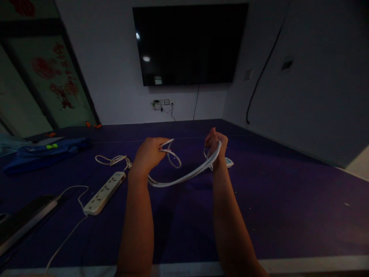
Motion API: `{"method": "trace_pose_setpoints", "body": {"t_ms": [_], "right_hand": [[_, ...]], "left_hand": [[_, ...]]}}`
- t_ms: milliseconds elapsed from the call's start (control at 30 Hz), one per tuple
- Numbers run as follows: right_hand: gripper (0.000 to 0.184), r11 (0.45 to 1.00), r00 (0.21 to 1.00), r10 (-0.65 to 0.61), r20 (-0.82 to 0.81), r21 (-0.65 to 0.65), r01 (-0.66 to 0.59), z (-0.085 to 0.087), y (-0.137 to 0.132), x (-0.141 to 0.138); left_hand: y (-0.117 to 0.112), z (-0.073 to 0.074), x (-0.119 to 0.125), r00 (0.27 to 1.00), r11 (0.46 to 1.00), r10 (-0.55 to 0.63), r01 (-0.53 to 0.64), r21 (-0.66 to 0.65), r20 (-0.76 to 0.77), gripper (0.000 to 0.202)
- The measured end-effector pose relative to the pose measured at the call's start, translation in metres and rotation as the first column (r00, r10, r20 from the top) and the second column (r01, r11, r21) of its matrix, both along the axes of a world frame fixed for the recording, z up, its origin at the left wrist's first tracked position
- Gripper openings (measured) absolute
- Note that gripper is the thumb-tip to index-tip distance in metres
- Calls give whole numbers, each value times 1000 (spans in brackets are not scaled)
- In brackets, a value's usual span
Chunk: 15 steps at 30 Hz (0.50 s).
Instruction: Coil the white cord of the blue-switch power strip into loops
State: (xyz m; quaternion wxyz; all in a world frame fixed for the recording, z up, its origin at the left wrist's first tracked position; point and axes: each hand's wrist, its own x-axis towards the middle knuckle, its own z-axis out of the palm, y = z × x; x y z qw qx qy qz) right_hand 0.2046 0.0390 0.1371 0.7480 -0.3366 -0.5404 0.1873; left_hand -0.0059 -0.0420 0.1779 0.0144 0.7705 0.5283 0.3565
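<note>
While the white cable [184, 180] sags in doubled strands between the two hands, all of it raised to the right of the white power strip [105, 194], the left hand [148, 156] is the one nearer that strip. Its fingers are curled in and mostly hidden behind the back of the hand; they pinch the cable, and a small loop juts from the fingertips, on the side away from the strip. The right hand [216, 144], farther to the right of the strip, is closed in a loose fist, thumb uppermost, with the doubled cable passing round its thumb side and wrist. More strands hang beside that wrist, and a white object [229, 162], too hidden to identify, shows behind it.

The strip lies at a slant on the purple surface [288, 200], socket face up. Just beyond its far end sits a loose coil of white cord [113, 159]; at its near end, a thin white cord [67, 236] runs toward the pale front edge. Left of the strip lies a dark, flat slab [29, 213] with a light side; beyond it to the left is a crumpled blue cloth [50, 152]. Well beyond the strip, a flat-screen television [190, 44] hangs above wall sockets [166, 102].
</note>
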Motion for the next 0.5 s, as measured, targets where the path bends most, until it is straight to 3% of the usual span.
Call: {"method": "trace_pose_setpoints", "body": {"t_ms": [167,300,400,500], "right_hand": [[55,996,996,92,16,4,-93,2,-1,-4],[54,980,980,196,-22,21,-196,5,-4,-10],[54,970,970,243,-21,12,-243,9,-11,-19],[54,959,959,283,17,-20,-283,14,-21,-29]], "left_hand": [[-8,0,13,971,957,-240,240,-164,22,18],[-18,1,24,917,886,-399,386,-258,5,22],[-24,2,34,855,803,-516,501,-322,44,17],[-26,4,42,801,743,-592,586,-324,91,15]]}}
